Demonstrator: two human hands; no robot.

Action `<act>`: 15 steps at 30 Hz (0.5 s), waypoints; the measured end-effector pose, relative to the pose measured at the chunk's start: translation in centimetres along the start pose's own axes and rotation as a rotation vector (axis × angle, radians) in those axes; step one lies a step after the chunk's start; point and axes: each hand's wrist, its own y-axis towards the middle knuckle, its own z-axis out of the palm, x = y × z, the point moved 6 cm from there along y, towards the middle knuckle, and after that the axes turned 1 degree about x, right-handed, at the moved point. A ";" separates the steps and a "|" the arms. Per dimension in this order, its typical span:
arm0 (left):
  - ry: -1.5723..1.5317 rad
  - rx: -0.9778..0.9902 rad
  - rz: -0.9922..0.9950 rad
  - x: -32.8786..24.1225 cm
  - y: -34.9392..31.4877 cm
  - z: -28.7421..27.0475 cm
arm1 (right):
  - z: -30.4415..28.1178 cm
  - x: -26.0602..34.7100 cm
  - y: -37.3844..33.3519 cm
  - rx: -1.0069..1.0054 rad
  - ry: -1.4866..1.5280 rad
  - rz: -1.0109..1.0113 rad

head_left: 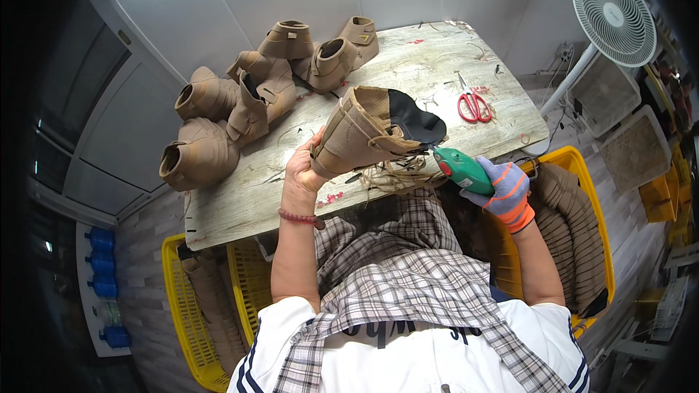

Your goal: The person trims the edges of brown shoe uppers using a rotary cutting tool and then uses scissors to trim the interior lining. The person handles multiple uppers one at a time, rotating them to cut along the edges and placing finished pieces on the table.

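Brown and padded, a hollow piece is being held above the worktop's near edge by the bare left hand, closed around its side. Well apart from it, the gloved right hand is gripping a green tool, whose tip is pointing toward the piece's black flap (touching or not, I cannot tell). Red-handled scissors are lying beyond.

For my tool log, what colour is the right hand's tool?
The tool is green with a red part; clearest in head view.
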 end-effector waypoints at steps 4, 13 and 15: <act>0.008 -0.055 0.028 -0.2 0.7 -0.9 | 0.1 0.4 0.3 -0.039 0.013 -0.022; 0.004 -0.026 -0.022 1.8 0.8 0.9 | 0.6 1.4 1.0 -0.090 0.056 -0.030; 0.028 0.005 0.012 1.8 0.8 1.1 | 0.3 2.1 1.7 -0.119 0.059 -0.029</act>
